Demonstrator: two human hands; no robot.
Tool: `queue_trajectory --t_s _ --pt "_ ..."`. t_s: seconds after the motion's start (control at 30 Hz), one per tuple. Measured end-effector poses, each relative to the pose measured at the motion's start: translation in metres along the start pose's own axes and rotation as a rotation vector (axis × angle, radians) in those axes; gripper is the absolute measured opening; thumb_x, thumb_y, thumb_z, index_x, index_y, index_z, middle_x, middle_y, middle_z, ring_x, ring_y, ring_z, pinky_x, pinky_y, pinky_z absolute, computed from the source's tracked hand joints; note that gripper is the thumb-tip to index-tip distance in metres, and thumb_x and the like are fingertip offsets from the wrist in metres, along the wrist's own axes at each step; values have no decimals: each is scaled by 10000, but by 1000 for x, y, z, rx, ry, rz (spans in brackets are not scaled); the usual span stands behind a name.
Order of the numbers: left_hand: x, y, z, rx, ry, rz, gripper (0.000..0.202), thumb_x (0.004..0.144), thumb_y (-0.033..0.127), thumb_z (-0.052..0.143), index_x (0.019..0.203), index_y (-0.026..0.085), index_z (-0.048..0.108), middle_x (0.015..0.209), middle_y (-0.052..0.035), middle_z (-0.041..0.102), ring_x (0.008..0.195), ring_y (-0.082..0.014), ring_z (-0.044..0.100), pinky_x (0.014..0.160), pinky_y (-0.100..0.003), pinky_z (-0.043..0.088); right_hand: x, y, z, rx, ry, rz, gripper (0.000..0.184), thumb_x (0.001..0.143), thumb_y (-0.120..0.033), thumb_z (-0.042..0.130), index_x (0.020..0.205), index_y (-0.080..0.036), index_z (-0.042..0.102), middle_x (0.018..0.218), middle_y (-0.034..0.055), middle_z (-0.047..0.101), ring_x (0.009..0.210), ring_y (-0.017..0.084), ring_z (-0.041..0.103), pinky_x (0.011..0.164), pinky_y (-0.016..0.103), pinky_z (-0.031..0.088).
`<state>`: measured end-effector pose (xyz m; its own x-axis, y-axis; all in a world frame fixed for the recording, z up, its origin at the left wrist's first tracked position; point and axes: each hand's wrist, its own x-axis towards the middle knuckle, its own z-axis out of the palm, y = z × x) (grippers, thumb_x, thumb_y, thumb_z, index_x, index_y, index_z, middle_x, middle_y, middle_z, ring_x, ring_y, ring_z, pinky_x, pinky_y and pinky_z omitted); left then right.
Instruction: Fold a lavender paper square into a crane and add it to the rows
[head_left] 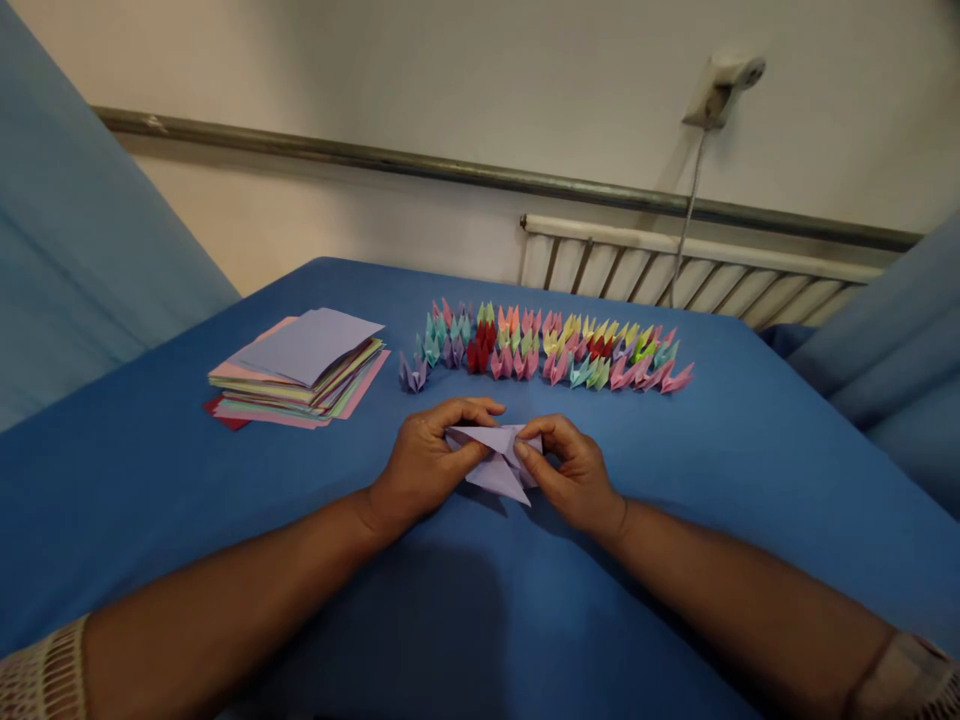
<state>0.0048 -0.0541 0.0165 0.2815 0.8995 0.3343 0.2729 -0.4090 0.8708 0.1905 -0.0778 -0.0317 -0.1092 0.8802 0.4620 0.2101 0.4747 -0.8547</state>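
A partly folded sheet of lilac origami paper [498, 474] is held between both hands, just above the blue cloth. My left hand [431, 455] grips its left side, the thumb inside a fold and the fingers behind. On the right side, my right hand [574, 470] pinches the paper between thumb and index finger. One pointed flap hangs down toward me, and another fold runs across the top. The fingertips behind the paper are partly hidden.
Folded paper cranes [525, 362] in many colours stand in rows beyond my hands. To the left lies a stack of coloured paper [311, 350], lilac on top. A blue cloth [720, 470] covers the table; a radiator [622, 265] and a socket with a cable [712, 95] are behind.
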Motion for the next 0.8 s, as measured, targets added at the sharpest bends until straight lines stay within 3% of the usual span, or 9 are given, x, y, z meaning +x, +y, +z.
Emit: queue_trajectory --t_s 0.2,0.47,0.67,0.8 --pt "-3 1 3 -58 46 -54 96 704 114 675 768 184 655 960 -19 719 901 -176 671 828 -295 512 0 -4 0 -35 20 -43 69 868 -202 596 922 -239 575 706 -40 571 622 110 526 605 250 428" --pt "2 7 3 -219 61 -186 98 706 218 699 778 169 652 931 -47 730 864 -198 679 773 -307 536 0 6 2 56 59 29 112 861 -222 612 957 -244 558 736 -32 572 632 120 536 594 259 435" --pt "4 7 3 -198 -7 -216 334 611 117 691 938 184 708 967 -46 727 895 -200 664 780 -296 520 -1 4 1 45 15 5 147 867 -221 599 1005 -247 556 745 -30 574 629 118 535 593 257 436" --pt "2 6 6 -281 -4 -254 202 589 138 730 788 168 712 936 -50 725 888 -201 669 818 -306 518 -2 -1 0 -19 -6 -42 156 868 -220 595 1018 -245 560 720 -37 564 617 114 531 591 255 429"
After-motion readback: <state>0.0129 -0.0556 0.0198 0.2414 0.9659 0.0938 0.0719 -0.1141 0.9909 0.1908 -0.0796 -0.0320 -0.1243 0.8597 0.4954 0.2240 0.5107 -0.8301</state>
